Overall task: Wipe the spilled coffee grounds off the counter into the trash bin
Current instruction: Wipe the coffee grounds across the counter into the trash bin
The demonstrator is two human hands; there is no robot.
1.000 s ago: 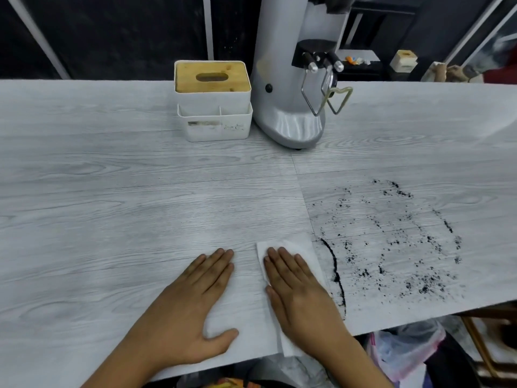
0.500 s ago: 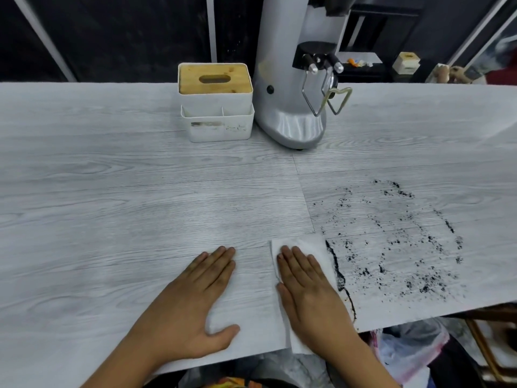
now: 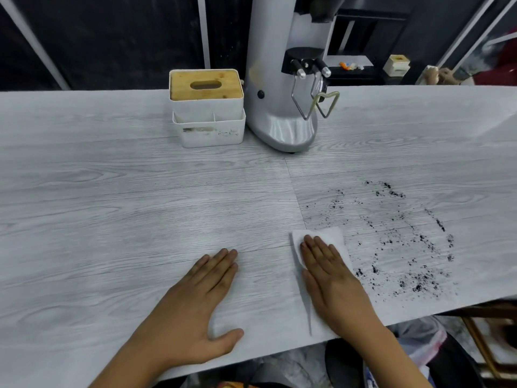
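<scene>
Dark coffee grounds lie scattered over the right part of the pale wood-grain counter. My right hand lies flat, pressing a white tissue onto the counter at the left edge of the grounds. My left hand rests flat on the counter with fingers together, a hand's width left of the tissue, holding nothing. Below the counter's front edge at the right, a bin lined with a plastic bag shows partly.
A white tissue box with a wooden lid and a silver coffee grinder stand at the back centre. A wooden chair frame sits below the counter at the far right.
My right hand has slid the tissue to the right into the grounds. The dark ridge of gathered grounds at its edge is now hidden. My left hand has stayed put.
</scene>
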